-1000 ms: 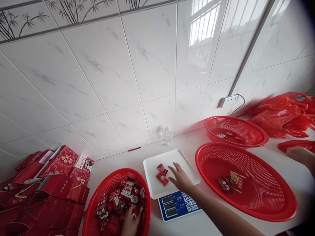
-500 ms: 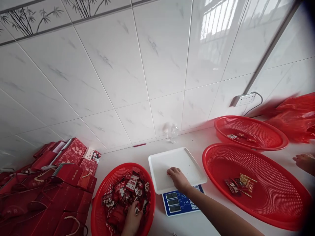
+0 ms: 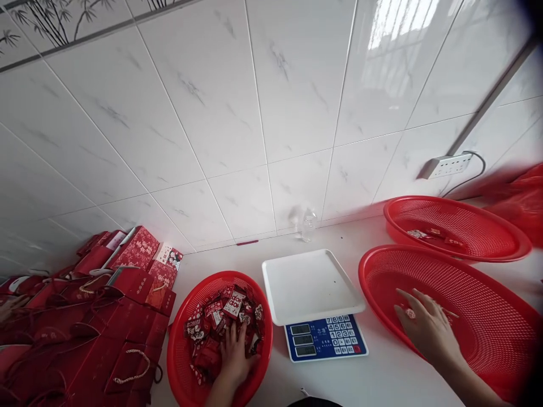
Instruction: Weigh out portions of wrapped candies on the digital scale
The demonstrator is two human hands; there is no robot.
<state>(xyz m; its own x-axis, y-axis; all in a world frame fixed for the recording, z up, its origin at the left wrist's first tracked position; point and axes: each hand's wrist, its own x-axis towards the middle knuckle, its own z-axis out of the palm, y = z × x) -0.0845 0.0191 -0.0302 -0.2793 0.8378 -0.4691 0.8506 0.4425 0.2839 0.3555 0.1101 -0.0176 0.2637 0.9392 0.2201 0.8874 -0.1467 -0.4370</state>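
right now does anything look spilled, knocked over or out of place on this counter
Nothing looks spilled. The scale sits level with its white tray bare. The left hand is in the small basket of red packets; the right hand reaches into the big basket. The red gift bags lie in a jumbled heap.

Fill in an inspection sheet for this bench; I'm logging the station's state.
Surface: white counter, no spills seen.
Job's things: small red basket full of wrapped candies; large red basket; scale with its white tray bare.
Clutter: red gift bags, red plastic bags, glass bottle.
Grippers: left hand in the candies; right hand flat in the large basket.
Cables: power strip on the wall.
Surroundings: tiled wall; far red basket.
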